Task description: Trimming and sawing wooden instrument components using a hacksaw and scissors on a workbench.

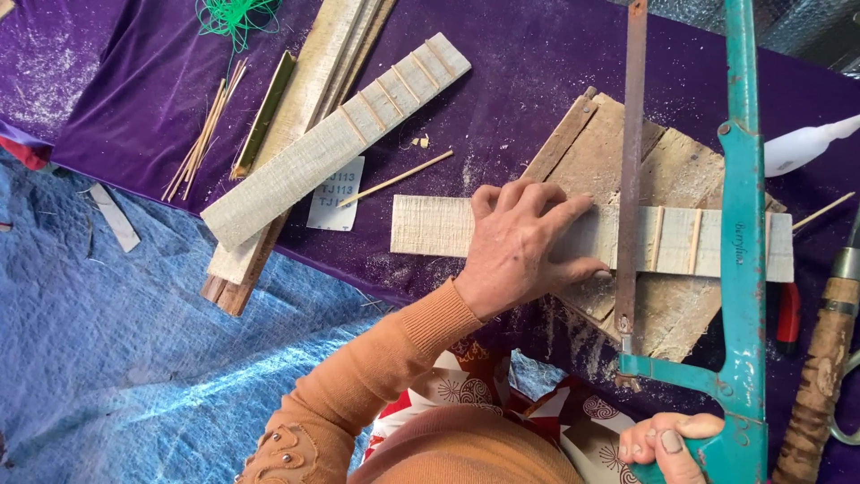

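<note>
My left hand (524, 244) presses flat on a pale wooden strip (430, 226) that lies across a worn wooden board (618, 161) on the purple cloth. Thin stick pieces are set crosswise into the strip's right part. My right hand (667, 445) grips the handle of a teal hacksaw (743, 269) at the bottom right. The saw's rusty blade (630, 170) crosses the strip just right of my left fingers. Sawdust lies around the cut.
A second pale strip with sticks (331, 139) lies diagonally on wooden slats at upper left. Loose thin sticks (206, 134), a green cord (235, 16), a small paper label (339, 193), a white bottle (806, 143) and a wooden-handled tool (820, 376) surround them. Blue tarp (116, 341) covers the lower left.
</note>
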